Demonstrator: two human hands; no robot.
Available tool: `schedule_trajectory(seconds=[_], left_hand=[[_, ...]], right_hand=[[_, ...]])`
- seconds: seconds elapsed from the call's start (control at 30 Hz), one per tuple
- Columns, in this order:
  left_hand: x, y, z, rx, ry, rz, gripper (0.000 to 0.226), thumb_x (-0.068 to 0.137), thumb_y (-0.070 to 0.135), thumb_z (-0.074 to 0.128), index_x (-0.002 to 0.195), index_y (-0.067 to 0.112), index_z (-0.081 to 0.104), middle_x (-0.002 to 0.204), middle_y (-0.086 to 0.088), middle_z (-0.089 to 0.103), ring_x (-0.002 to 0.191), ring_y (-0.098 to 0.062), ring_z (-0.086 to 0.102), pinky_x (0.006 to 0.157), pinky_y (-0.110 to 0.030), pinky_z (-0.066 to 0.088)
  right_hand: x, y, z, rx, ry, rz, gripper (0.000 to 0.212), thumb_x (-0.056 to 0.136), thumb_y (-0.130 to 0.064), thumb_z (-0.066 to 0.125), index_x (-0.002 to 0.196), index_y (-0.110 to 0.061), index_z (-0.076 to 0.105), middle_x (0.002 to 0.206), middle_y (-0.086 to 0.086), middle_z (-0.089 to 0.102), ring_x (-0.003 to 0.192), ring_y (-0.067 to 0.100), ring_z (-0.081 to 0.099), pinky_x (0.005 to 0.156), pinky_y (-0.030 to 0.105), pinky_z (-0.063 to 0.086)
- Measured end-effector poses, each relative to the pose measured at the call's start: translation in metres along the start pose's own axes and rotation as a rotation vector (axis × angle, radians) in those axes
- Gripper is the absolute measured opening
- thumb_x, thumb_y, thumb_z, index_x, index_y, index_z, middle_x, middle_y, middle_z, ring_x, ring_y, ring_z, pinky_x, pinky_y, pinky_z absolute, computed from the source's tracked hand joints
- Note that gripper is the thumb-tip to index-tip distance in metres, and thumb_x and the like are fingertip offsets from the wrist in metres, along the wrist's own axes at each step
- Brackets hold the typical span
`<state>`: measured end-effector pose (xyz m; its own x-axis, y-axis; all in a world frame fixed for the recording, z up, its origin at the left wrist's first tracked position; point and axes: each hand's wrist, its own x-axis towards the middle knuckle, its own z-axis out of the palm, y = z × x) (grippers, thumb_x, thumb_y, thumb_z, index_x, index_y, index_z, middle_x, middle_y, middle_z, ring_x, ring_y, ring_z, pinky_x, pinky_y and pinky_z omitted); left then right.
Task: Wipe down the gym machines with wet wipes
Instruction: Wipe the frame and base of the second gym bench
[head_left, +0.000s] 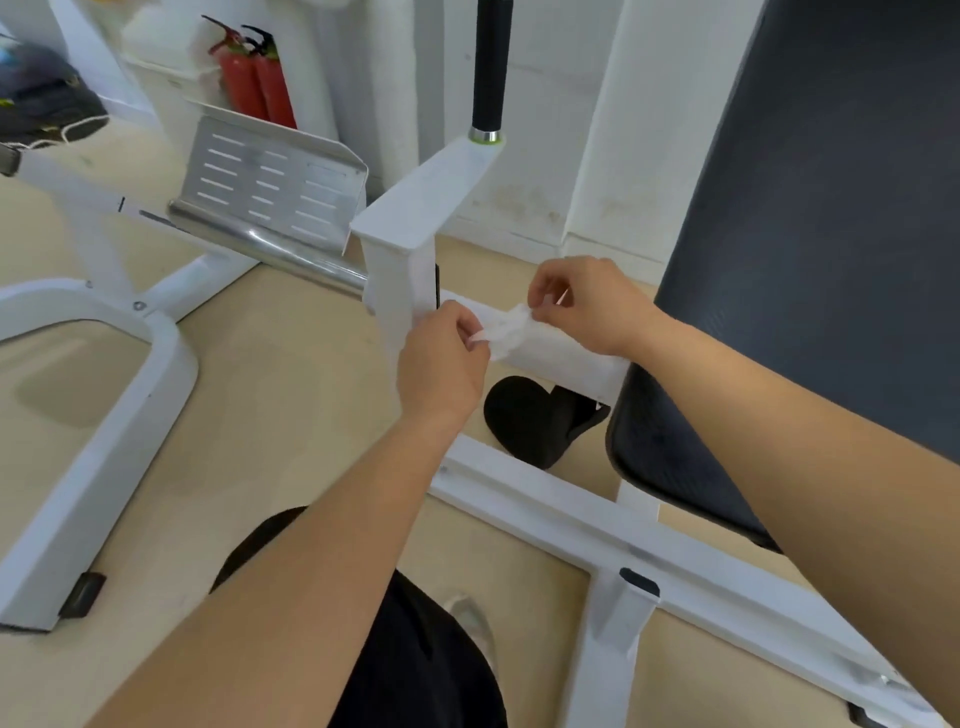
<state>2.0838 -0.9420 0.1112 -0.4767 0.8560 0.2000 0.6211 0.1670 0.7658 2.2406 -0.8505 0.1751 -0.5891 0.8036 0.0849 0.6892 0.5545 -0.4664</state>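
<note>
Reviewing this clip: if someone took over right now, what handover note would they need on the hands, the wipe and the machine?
Left hand: pinches one end of the wet wipe.
Right hand: pinches the other end.
The wipe is bunched, held between the hands in front of the white frame beam, beside the black seat pad; contact with the beam cannot be told.
Done: nothing shows which parts are already wiped.
Left: probably spread the wipe, then wipe beam, pad, metal footplate and black handle grip.
</note>
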Motion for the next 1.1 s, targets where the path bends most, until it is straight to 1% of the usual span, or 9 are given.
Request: schedule_trajectory(seconds=[0.17, 0.3, 0.43, 0.5, 0.63, 0.73, 0.8, 0.93, 1.1], left_hand=[[0.008, -0.020, 0.040, 0.111, 0.108, 0.176, 0.030, 0.090, 0.000, 0.058, 0.113, 0.018, 0.066, 0.115, -0.002, 0.055, 0.108, -0.022, 0.053, 0.074, -0.039, 0.052], [0.008, -0.048, 0.054, 0.253, 0.168, 0.333, 0.038, 0.086, 0.001, 0.060, 0.122, 0.011, 0.067, 0.134, -0.011, 0.059, 0.126, -0.031, 0.054, 0.090, -0.044, 0.056], [-0.010, -0.046, 0.074, 0.395, 0.027, 0.377, 0.059, 0.096, 0.023, 0.042, 0.148, -0.004, 0.040, 0.158, -0.019, 0.036, 0.148, -0.032, 0.032, 0.118, -0.046, 0.034], [-0.015, -0.043, 0.077, 0.386, -0.009, 0.355, 0.063, 0.099, 0.026, 0.044, 0.153, -0.004, 0.031, 0.162, -0.018, 0.027, 0.152, -0.030, 0.024, 0.121, -0.044, 0.024], [-0.001, -0.045, 0.066, 0.408, 0.049, 0.429, 0.050, 0.102, 0.027, 0.036, 0.141, 0.000, 0.052, 0.154, -0.014, 0.045, 0.145, -0.032, 0.037, 0.116, -0.045, 0.037], [0.014, -0.047, 0.057, 0.450, 0.152, 0.544, 0.024, 0.096, 0.013, 0.056, 0.114, 0.005, 0.069, 0.136, -0.012, 0.058, 0.122, -0.034, 0.046, 0.093, -0.044, 0.051], [0.023, -0.046, 0.052, 0.407, 0.111, 0.535, 0.022, 0.085, -0.001, 0.067, 0.106, 0.006, 0.071, 0.128, -0.011, 0.061, 0.114, -0.031, 0.047, 0.084, -0.038, 0.051], [0.031, -0.033, 0.048, 0.221, -0.061, 0.523, 0.019, 0.095, -0.001, 0.060, 0.110, 0.004, 0.071, 0.114, -0.007, 0.065, 0.100, -0.026, 0.063, 0.081, -0.030, 0.050], [0.029, -0.016, 0.055, 0.213, -0.208, 0.602, 0.033, 0.097, 0.000, 0.055, 0.127, 0.008, 0.067, 0.128, -0.006, 0.064, 0.116, -0.026, 0.058, 0.098, -0.039, 0.049]], right_hand=[[0.048, 0.009, 0.020, -0.064, 0.007, 0.027, 0.021, 0.093, -0.009, 0.056, 0.092, -0.022, 0.073, 0.083, -0.012, 0.064, 0.076, 0.007, 0.060, 0.064, 0.016, 0.044], [0.067, 0.009, 0.038, -0.202, -0.091, 0.018, 0.019, 0.095, -0.020, 0.058, 0.102, -0.027, 0.074, 0.098, -0.010, 0.067, 0.089, 0.014, 0.059, 0.074, 0.028, 0.045], [0.061, 0.018, 0.045, -0.219, -0.110, 0.068, 0.028, 0.098, -0.025, 0.051, 0.115, -0.026, 0.073, 0.116, -0.004, 0.070, 0.103, 0.020, 0.062, 0.078, 0.032, 0.048], [0.054, 0.023, 0.042, -0.263, -0.138, 0.079, 0.030, 0.100, -0.028, 0.048, 0.119, -0.028, 0.072, 0.121, -0.004, 0.069, 0.107, 0.022, 0.062, 0.084, 0.035, 0.051], [0.045, 0.026, 0.031, -0.303, -0.199, 0.090, 0.034, 0.101, -0.032, 0.045, 0.129, -0.032, 0.065, 0.131, -0.006, 0.065, 0.118, 0.020, 0.059, 0.098, 0.042, 0.050], [0.037, 0.023, 0.029, -0.276, -0.174, 0.100, 0.046, 0.100, -0.031, 0.044, 0.146, -0.031, 0.046, 0.138, -0.002, 0.059, 0.126, 0.022, 0.053, 0.101, 0.043, 0.047], [0.028, 0.020, 0.028, -0.229, -0.108, 0.092, 0.051, 0.100, -0.028, 0.045, 0.150, -0.030, 0.038, 0.137, -0.001, 0.059, 0.126, 0.023, 0.053, 0.098, 0.043, 0.047], [0.011, 0.017, 0.018, -0.199, -0.002, 0.050, 0.048, 0.100, -0.025, 0.046, 0.148, -0.027, 0.042, 0.120, -0.003, 0.066, 0.113, 0.021, 0.059, 0.091, 0.042, 0.051], [-0.015, 0.021, -0.010, -0.277, 0.097, -0.038, 0.047, 0.101, -0.021, 0.043, 0.148, -0.024, 0.042, 0.121, -0.002, 0.065, 0.109, 0.022, 0.058, 0.088, 0.043, 0.052]])
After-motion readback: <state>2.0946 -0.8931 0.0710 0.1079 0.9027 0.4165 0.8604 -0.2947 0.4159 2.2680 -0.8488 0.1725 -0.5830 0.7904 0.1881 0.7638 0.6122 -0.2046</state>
